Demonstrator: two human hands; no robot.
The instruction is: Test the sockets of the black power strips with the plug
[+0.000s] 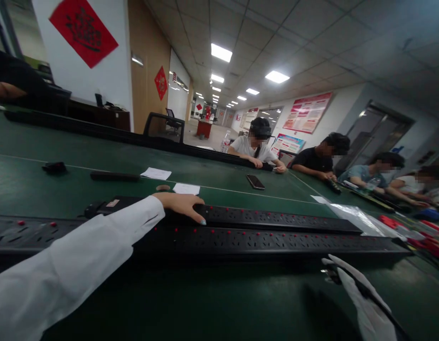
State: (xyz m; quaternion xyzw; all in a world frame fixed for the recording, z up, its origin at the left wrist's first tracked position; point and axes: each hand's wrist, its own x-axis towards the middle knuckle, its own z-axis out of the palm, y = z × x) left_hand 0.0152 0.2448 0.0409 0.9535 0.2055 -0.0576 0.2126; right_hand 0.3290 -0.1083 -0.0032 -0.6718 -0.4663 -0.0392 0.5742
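Two long black power strips with small red parts along their tops lie side by side across the table, the far strip against the longer near strip. My left hand, bare below a white sleeve, grips the far strip, thumb on the near side and fingers over the back, mostly hidden. In a white glove, my right hand is closed on a black plug with metal prongs. Its black cord runs back along the hand. The plug is held in front of the near strip's right part, apart from it.
Beyond the strips lie a phone, paper slips, a black bar and a small black object. Clear plastic wrap and red items lie at right. Several people sit along the far side.
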